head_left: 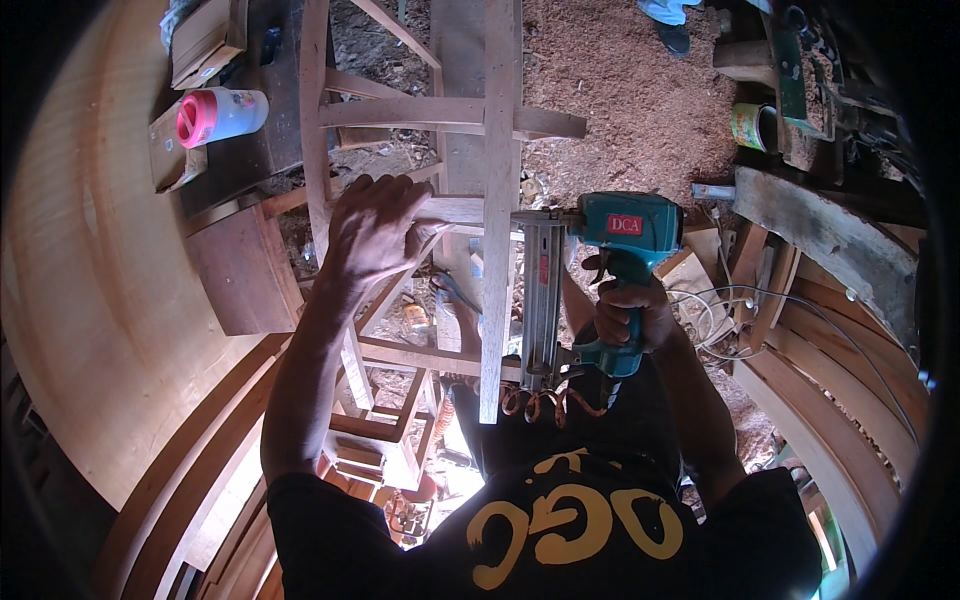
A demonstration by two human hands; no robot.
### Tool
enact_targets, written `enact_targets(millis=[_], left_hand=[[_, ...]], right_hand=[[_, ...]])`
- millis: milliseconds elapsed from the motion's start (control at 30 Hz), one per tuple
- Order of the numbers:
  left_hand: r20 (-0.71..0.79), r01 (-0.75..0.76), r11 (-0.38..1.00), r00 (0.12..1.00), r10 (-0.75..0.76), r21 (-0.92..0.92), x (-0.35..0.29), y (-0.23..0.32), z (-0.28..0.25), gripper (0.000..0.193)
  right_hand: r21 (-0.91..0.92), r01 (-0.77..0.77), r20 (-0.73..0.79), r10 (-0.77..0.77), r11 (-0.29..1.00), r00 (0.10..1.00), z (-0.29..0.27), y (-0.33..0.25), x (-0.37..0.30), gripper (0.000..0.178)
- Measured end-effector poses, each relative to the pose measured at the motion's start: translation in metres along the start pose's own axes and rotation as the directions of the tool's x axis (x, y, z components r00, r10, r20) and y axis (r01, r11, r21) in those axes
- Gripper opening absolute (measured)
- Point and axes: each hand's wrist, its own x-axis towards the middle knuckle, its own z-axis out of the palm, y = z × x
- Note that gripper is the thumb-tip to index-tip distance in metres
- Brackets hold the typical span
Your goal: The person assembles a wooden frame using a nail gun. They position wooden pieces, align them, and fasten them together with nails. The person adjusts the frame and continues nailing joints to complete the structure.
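Note:
In my right hand (637, 315) is a teal pneumatic nail gun (630, 225), my fingers wrapped round its handle. Its nose and long grey magazine (541, 300) lie close beside the long upright (497, 300) of a bare wooden frame; whether they touch it I cannot tell. A coiled orange hose (555, 405) shows below the tool's handle. My left hand (378, 225) is closed over the frame at the left end of a short crosspiece (455, 209). Farther off, a curved rail (400, 111) joins the left post (314, 90) to the long upright.
Sawdust (610, 90) covers the floor ahead. A pink-lidded jug (225, 115) and a cardboard box (207, 40) are at far left, above a large plywood sheet (110, 250). Machinery (800, 80), a green tin (752, 127) and curved timber (810, 400) line the right. Another person's foot (674, 38) shows far ahead.

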Motion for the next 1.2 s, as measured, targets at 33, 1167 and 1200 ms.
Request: enact_targets(millis=[33,1167,1200], left_hand=[[-0.003,-0.003,1.0,1.0,0.003,-0.008,0.0,0.0,0.0,0.03],[-0.042,-0.02,0.999,0.999,0.021,0.033,0.004,0.0,0.0,0.028],[-0.042,-0.019,0.999,0.999,0.021,0.036,0.004,0.0,-0.001,0.028]], right_hand=[[0.002,-0.001,-0.006,0.001,1.0,1.0,0.0,0.0,0.0,0.051],[0.105,0.034,0.04,-0.039,0.994,0.998,0.005,0.002,0.002,0.044],[0.101,0.035,0.035,-0.038,0.994,0.999,0.006,0.002,0.002,0.044]])
